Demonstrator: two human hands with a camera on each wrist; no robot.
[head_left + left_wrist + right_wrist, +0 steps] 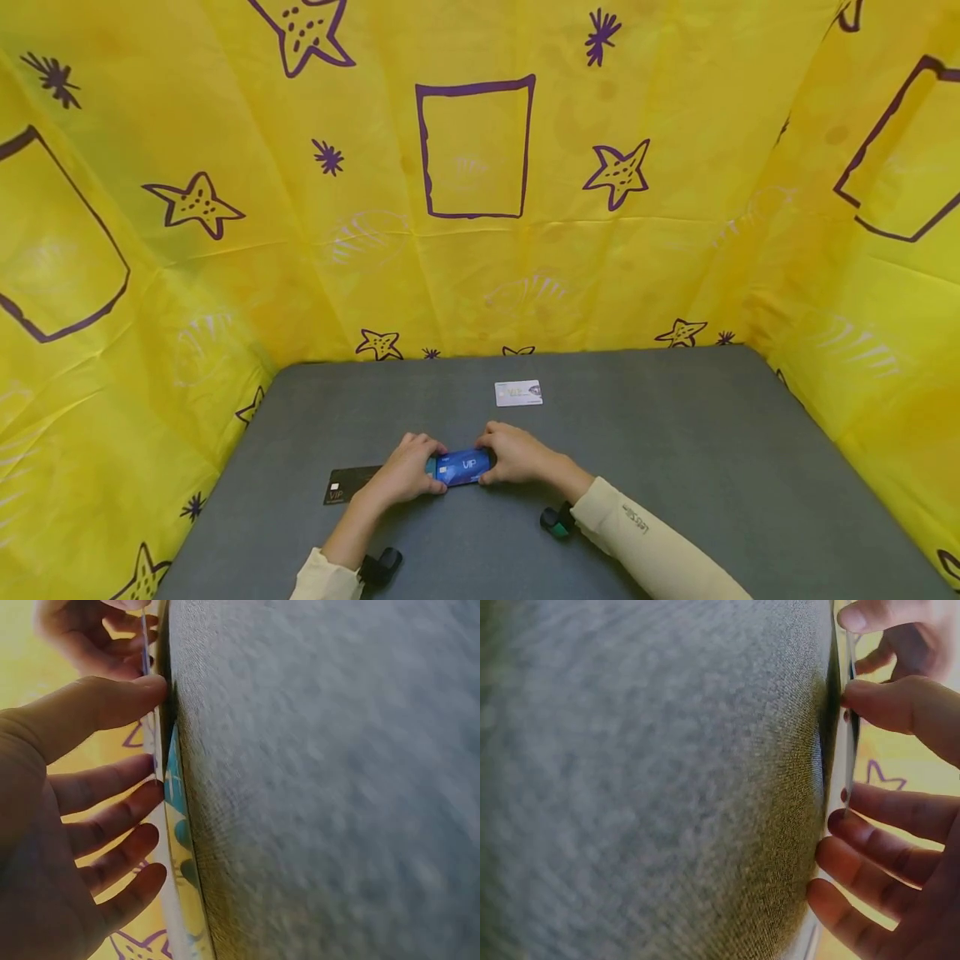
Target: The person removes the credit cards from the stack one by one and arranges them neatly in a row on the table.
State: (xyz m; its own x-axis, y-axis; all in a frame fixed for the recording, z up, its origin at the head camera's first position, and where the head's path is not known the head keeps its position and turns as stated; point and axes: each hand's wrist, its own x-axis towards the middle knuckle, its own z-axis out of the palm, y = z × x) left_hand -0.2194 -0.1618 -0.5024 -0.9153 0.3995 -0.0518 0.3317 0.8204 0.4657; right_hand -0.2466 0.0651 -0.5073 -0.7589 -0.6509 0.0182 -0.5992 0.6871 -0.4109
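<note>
A blue card marked VIP (462, 467) is held between both hands over the middle of the grey table. My left hand (407, 471) pinches its left end between thumb and fingers. At the opposite end, my right hand (516, 455) does the same. A strip of teal (431, 467) shows beside the blue card, under the left fingers. In the left wrist view the card appears edge-on, close over the tabletop, with the left thumb (124, 701) on its near side. The right thumb (889, 705) presses the card's edge in the right wrist view.
A black VIP card (347, 484) lies left of the left hand, partly hidden by it. Farther back lies a white VIP card (518, 393). Yellow cloth (480, 275) with purple drawings encloses the grey table (675, 450) at the back and sides.
</note>
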